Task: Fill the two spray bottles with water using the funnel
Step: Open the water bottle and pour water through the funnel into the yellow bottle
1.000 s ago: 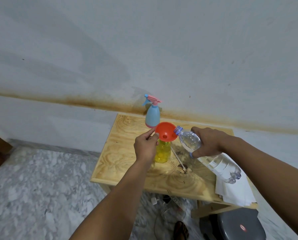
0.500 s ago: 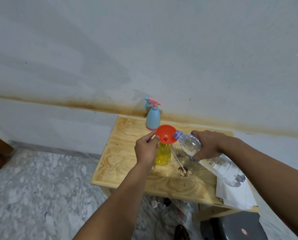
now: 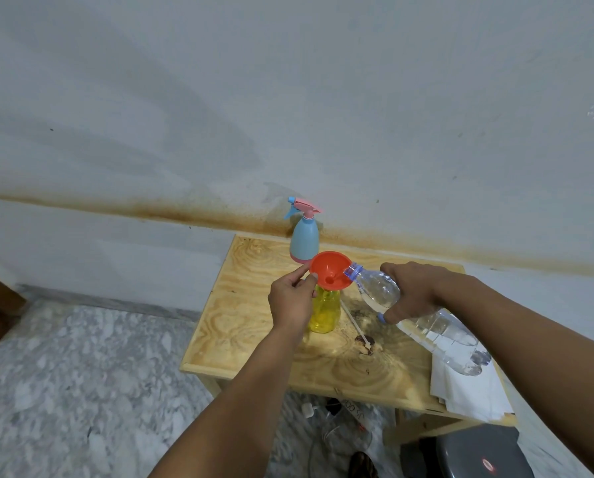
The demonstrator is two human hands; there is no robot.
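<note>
Your left hand (image 3: 290, 300) pinches the funnel (image 3: 330, 270) rim — right hand (image 3: 411, 293) grips the water bottle (image 3: 423, 319); tip slowly, mouth over centre.

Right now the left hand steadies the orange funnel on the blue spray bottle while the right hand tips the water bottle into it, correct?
Not quite. The head view shows the orange funnel sitting in the yellow spray bottle, not the blue spray bottle, which stands capped behind it by the wall. The rest holds: the left hand steadies the funnel and the right hand tips the water bottle into it.
</note>
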